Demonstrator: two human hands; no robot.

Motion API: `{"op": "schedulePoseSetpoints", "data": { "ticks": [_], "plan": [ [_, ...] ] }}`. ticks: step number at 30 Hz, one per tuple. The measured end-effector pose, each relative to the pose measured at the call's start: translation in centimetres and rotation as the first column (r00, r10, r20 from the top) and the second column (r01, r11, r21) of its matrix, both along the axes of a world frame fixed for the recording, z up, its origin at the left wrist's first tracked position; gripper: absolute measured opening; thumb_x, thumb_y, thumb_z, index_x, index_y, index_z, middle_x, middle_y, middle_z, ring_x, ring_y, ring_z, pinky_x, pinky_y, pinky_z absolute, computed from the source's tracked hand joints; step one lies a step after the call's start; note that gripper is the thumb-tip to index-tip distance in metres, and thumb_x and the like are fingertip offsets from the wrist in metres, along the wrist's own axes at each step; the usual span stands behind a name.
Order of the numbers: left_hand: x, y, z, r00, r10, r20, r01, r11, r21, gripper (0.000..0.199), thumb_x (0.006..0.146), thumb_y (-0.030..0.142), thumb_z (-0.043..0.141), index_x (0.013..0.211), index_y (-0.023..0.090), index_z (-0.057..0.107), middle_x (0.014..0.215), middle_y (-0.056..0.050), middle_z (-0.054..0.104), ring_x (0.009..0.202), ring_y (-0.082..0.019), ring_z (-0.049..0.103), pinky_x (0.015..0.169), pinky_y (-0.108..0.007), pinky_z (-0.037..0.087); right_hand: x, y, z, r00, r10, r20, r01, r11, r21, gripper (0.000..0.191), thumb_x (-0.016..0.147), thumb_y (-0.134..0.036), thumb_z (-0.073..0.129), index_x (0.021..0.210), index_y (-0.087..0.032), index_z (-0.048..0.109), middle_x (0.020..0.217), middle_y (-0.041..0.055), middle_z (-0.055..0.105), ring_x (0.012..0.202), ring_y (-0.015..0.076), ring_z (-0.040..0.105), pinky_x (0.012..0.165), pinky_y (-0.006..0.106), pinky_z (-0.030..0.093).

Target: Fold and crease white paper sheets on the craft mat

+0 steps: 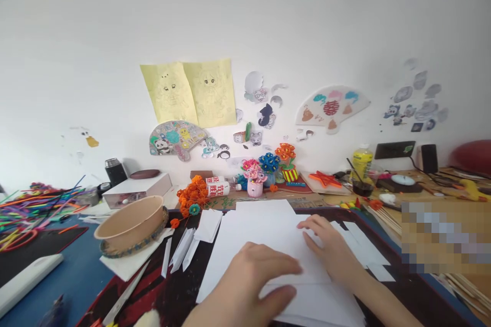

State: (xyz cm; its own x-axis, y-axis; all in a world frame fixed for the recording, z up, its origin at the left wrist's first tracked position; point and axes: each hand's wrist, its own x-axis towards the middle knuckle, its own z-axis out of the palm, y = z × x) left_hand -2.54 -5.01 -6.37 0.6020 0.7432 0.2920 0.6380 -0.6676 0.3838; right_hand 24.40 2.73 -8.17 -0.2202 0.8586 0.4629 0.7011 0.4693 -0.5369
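Observation:
White sheets of paper (245, 230) lie in a loose stack on the dark mat in front of me. My left hand (257, 281) is over the near part of the sheets, fingers stretched and thumb apart, with nothing held. Whether it touches the paper I cannot tell. On the right side of the stack, my right hand (324, 245) rests with its fingers spread on or just above the top sheet. Folded white paper pieces (184, 245) lie left of the stack. Flat white strips (366, 245) lie to its right, partly behind my right arm.
Scissors (125, 294) and a beige round basket (132, 219) are at the left. Orange pipe-cleaner flowers (193, 194), a pink flower pot (255, 184) and a yellow bottle (361, 163) line the back. Thin wooden sticks (385, 217) lie at the right.

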Motion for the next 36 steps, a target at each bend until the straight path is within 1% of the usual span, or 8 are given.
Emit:
{"op": "schedulePoseSetpoints", "data": {
  "ticks": [4,9,12,14,18,22,29,36],
  "plan": [
    [3.7,3.3,1.5,0.967,0.017,-0.254,0.021,0.989,0.143,0.029,0.081,0.036,0.067,0.105,0.02,0.063,0.113,-0.01,0.067,0.101,-0.026,0.062,0.09,-0.041,0.044,-1.4,-1.3,0.9,0.979,0.203,0.015,-0.201,0.976,-0.087,0.022,0.09,-0.018,0.043,0.101,-0.023,0.061,0.105,0.0077,0.059,0.097,0.0223,0.056,0.088,0.039,0.044],
    [3.3,3.5,0.3,0.958,-0.03,-0.285,0.093,0.973,0.211,0.009,0.087,0.024,0.061,0.094,0.02,0.062,0.096,-0.004,0.071,0.084,-0.019,0.067,0.094,-0.038,0.041,-2.0,-2.5,1.9,0.904,0.426,0.028,-0.416,0.894,-0.165,0.019,0.084,-0.031,0.062,0.102,-0.024,0.064,0.107,0.005,0.06,0.099,0.0213,0.055,0.087,0.035,0.044],
    [3.2,3.7,0.4,0.943,-0.07,-0.324,0.148,0.963,0.224,0.006,0.089,0.018,0.055,0.09,0.018,0.061,0.09,-0.002,0.07,0.079,-0.018,0.066,0.091,-0.037,0.042,-2.2,-2.9,2.1,0.879,0.476,0.014,-0.465,0.863,-0.197,0.038,0.074,-0.041,0.074,0.105,-0.023,0.065,0.106,0.005,0.061,0.098,0.0222,0.054,0.086,0.034,0.043],
    [3.5,3.7,0.7,0.938,-0.076,-0.338,0.159,0.961,0.227,0.009,0.09,0.015,0.052,0.091,0.018,0.061,0.088,-0.003,0.069,0.077,-0.018,0.065,0.086,-0.036,0.043,-2.2,-3.0,2.0,0.872,0.488,0.023,-0.475,0.858,-0.197,0.036,0.074,-0.039,0.075,0.104,-0.022,0.066,0.104,0.0047,0.062,0.097,0.022,0.054,0.085,0.034,0.043],
    [3.7,3.3,1.4,0.961,-0.054,-0.272,0.096,0.985,0.145,0.011,0.088,0.012,0.053,0.092,0.018,0.062,0.089,-0.003,0.068,0.079,-0.018,0.064,0.082,-0.034,0.042,-2.1,-2.8,1.5,0.874,0.485,0.027,-0.473,0.862,-0.185,0.018,0.08,-0.028,0.07,0.097,-0.022,0.066,0.101,0.0034,0.062,0.095,0.0204,0.054,0.084,0.034,0.042],
    [3.6,3.2,1.9,0.989,0.118,-0.089,-0.126,0.989,-0.082,0.01,0.078,0.014,0.063,0.086,0.019,0.064,0.091,-0.002,0.068,0.083,-0.018,0.061,0.077,-0.03,0.041,-2.2,-2.2,0.8,0.873,0.484,-0.055,-0.484,0.851,-0.204,0.005,0.084,-0.025,0.064,0.088,-0.022,0.065,0.091,0.0027,0.06,0.091,0.0198,0.054,0.082,0.034,0.043],
    [4.8,4.5,2.6,0.955,0.279,-0.095,-0.291,0.837,-0.464,0.009,0.067,0.025,0.065,0.063,0.017,0.063,0.055,0.004,0.056,0.051,-0.01,0.046,0.049,-0.02,0.03,-2.2,-1.8,0.3,0.863,0.496,-0.095,-0.505,0.836,-0.216,0.009,0.08,-0.016,0.066,0.087,-0.022,0.064,0.085,0.0004,0.058,0.087,0.0178,0.052,0.078,0.031,0.041],
    [5.7,6.2,3.6,0.975,0.142,-0.172,-0.222,0.577,-0.786,0.026,0.071,0.033,0.057,0.051,0.016,0.055,0.039,0.004,0.049,0.033,-0.007,0.031,0.036,-0.023,0.022,-2.0,-1.4,-0.1,0.853,0.507,-0.123,-0.522,0.822,-0.227,0.011,0.078,-0.013,0.066,0.086,-0.021,0.066,0.084,0.0008,0.056,0.085,0.0175,0.052,0.076,0.03,0.04]
  ]
}}
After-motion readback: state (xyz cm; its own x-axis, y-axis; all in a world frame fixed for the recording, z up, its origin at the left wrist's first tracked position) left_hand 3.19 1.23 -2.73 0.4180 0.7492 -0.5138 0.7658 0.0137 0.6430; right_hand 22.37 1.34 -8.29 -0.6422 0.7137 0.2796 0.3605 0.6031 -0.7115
